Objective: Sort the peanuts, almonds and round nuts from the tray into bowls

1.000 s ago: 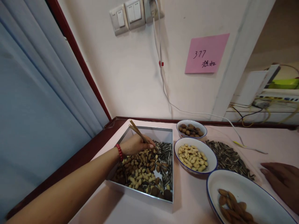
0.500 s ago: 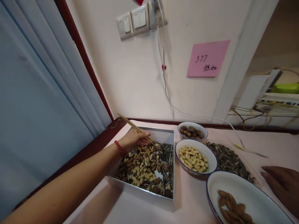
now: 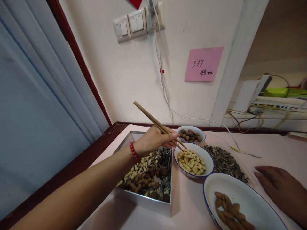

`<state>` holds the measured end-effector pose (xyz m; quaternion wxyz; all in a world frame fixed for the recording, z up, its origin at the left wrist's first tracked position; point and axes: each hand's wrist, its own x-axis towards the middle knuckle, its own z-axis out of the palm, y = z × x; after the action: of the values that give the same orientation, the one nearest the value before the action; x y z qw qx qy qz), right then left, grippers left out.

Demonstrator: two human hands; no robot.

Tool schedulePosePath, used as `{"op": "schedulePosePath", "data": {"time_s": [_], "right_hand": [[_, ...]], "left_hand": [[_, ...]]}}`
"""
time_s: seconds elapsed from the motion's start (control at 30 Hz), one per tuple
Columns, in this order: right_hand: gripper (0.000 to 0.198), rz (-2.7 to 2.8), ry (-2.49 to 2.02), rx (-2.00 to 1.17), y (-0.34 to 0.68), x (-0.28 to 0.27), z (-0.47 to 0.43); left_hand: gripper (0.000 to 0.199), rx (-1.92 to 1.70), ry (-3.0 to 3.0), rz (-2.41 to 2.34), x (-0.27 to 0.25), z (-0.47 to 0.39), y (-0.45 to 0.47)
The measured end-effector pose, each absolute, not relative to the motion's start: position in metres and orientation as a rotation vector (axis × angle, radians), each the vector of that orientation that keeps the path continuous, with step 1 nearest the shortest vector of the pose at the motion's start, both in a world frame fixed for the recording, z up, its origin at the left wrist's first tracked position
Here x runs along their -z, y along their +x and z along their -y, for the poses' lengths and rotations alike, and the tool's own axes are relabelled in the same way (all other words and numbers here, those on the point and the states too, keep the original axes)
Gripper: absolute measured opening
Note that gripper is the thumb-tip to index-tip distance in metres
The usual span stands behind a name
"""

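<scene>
My left hand (image 3: 161, 138), a red bead bracelet (image 3: 134, 152) at its wrist, is closed round a pair of chopsticks (image 3: 153, 118). Their tips are over the far left part of a blue-rimmed bowl (image 3: 210, 159) of shelled-looking pale peanuts (image 3: 192, 163); whether they pinch a peanut I cannot tell. Under the forearm stands a metal box (image 3: 148, 198) with mixed peanuts, striped sunflower seeds, almonds and round brown nuts, partly hidden. My right hand (image 3: 283, 191) lies flat on the table, fingers stretched, holding nothing, beside a large oval bowl (image 3: 254, 198) with almonds (image 3: 231, 210).
A small bowl (image 3: 203, 135) of round brown nuts stands at the back. Loose sunflower seeds (image 3: 225, 163) lie in a heap right of the peanut bowl. A white cable (image 3: 196, 118) runs down the wall onto the table. A blue curtain (image 3: 43, 111) hangs at left.
My left hand has lifted from inside the box and moved right, bringing the chopstick tips over the peanut bowl. The view has shifted slightly right; my right hand stays on the table.
</scene>
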<state>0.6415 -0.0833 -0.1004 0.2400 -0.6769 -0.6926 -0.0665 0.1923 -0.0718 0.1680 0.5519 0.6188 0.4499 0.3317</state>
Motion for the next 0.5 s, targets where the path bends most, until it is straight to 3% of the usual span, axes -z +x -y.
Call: {"op": "schedulePosePath", "data": {"time_s": [0.33,0.5], "right_hand": [[0.057,1.891,-1.869,0.166,0.638,0.096,0.085],[0.057,1.898,-1.844,0.182,0.647,0.106,0.080]], "left_hand": [[0.036,-0.940,1.444,-1.204,-0.172,0.070,0.136],[0.033,-0.688,1.464,-1.289,-0.143,0.066,0.108]]}}
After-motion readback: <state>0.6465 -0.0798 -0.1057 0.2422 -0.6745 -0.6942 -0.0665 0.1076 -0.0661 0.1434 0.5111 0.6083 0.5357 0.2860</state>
